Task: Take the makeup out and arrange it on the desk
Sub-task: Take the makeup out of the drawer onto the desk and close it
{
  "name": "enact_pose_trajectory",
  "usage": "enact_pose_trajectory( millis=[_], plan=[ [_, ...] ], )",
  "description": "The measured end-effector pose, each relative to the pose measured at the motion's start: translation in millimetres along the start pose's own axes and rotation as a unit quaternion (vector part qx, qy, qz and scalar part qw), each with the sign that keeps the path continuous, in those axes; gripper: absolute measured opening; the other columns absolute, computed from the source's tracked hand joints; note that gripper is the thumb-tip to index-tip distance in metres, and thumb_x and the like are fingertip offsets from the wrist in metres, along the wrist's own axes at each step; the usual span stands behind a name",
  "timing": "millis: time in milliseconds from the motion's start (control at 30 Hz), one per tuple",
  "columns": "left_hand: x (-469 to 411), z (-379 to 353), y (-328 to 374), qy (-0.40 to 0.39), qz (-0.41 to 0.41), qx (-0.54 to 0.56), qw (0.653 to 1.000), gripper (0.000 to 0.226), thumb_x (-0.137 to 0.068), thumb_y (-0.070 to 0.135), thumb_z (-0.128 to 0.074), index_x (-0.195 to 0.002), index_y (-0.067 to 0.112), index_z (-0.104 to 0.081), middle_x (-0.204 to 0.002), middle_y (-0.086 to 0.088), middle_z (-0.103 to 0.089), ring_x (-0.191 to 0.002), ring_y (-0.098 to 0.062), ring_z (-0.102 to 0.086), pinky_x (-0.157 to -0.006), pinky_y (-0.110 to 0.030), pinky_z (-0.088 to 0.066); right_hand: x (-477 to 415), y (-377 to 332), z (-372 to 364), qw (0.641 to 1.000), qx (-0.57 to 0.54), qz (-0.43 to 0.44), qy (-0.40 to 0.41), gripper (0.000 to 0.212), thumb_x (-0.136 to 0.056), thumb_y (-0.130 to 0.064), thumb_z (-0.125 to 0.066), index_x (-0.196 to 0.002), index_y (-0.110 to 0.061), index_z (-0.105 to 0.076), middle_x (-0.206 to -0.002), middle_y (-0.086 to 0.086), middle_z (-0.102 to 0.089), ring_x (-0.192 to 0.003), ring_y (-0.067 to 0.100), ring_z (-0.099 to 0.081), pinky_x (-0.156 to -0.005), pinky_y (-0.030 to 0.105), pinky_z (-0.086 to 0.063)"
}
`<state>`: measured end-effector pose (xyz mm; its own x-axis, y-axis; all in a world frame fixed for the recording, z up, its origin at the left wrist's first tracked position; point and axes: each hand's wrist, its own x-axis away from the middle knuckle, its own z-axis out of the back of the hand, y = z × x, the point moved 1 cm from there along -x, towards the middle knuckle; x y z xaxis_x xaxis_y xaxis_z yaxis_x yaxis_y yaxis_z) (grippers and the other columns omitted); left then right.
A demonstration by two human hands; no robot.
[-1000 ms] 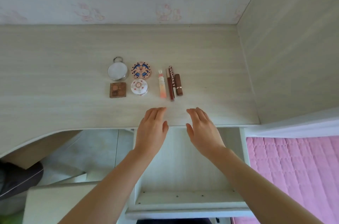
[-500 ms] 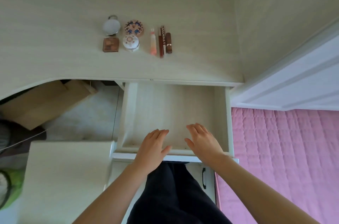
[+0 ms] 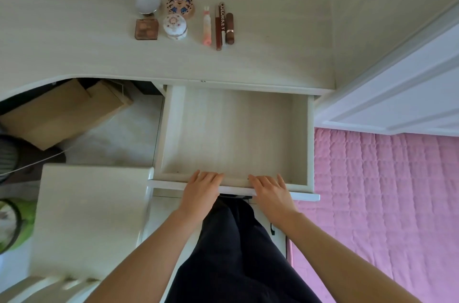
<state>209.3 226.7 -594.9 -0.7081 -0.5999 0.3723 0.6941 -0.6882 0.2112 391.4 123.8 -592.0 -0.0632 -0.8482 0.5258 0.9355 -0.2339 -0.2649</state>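
Makeup lies in a neat group on the pale wooden desk (image 3: 74, 42): a round white mirror compact (image 3: 147, 1), a patterned round compact (image 3: 180, 4), a square brown palette (image 3: 146, 29), a small white floral pot (image 3: 174, 25), a pink tube (image 3: 206, 25), a dark red lip gloss (image 3: 219, 25) and a brown lipstick (image 3: 229, 28). Below the desk edge the drawer (image 3: 171, 129) stands pulled out, nothing inside it. My left hand (image 3: 202, 189) and my right hand (image 3: 270, 189) rest flat with straight fingers on the drawer's front edge.
A pink quilted bed (image 3: 385, 203) lies to the right, with a white panel (image 3: 397, 94) above it. A low white cabinet top (image 3: 87, 215) sits to the left. Cardboard boxes (image 3: 62, 111) lie under the desk. My dark trousers (image 3: 236, 253) are below the drawer.
Both hands drew back from the desk edge and came down onto the drawer's front edge. The view tilted downward, so the makeup now sits higher in view.
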Motion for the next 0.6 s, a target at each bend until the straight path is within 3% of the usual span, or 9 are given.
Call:
enact_pose_trajectory(
  millis=[100,333,600],
  plan=[
    [0,3,0,0.023,-0.018,-0.014,0.999,0.061,-0.047,0.018,-0.093,-0.104,0.017,-0.071,-0.087,0.004,-0.07,-0.078,-0.021,-0.067,-0.083,-0.038,-0.056,1,0,1,1.0,0.018,-0.001,-0.003,0.06,-0.09,-0.011,-0.054,-0.145,-0.019,-0.03,-0.138,0.001,-0.047,-0.127,0.028,-0.045,-0.113,0.048,-0.022],
    [-10,14,-1,0.021,-0.039,-0.024,0.999,0.059,-0.052,0.023,-0.091,-0.107,0.018,-0.069,-0.089,0.005,-0.07,-0.078,-0.021,-0.066,-0.079,-0.035,-0.056,-6,7,9,0.999,0.027,-0.011,0.014,0.057,-0.085,-0.014,-0.064,-0.136,-0.021,-0.041,-0.128,-0.002,-0.056,-0.117,0.026,-0.054,-0.105,0.044,-0.034],
    [-44,32,-12,0.026,-0.046,-0.026,0.998,0.059,-0.051,0.023,-0.092,-0.105,0.019,-0.069,-0.088,0.006,-0.071,-0.077,-0.019,-0.067,-0.075,-0.034,-0.056,-35,16,32,0.999,0.032,-0.014,0.021,0.06,-0.086,-0.013,-0.063,-0.138,-0.024,-0.036,-0.135,-0.004,-0.051,-0.124,0.022,-0.048,-0.108,0.043,-0.03]
  ],
)
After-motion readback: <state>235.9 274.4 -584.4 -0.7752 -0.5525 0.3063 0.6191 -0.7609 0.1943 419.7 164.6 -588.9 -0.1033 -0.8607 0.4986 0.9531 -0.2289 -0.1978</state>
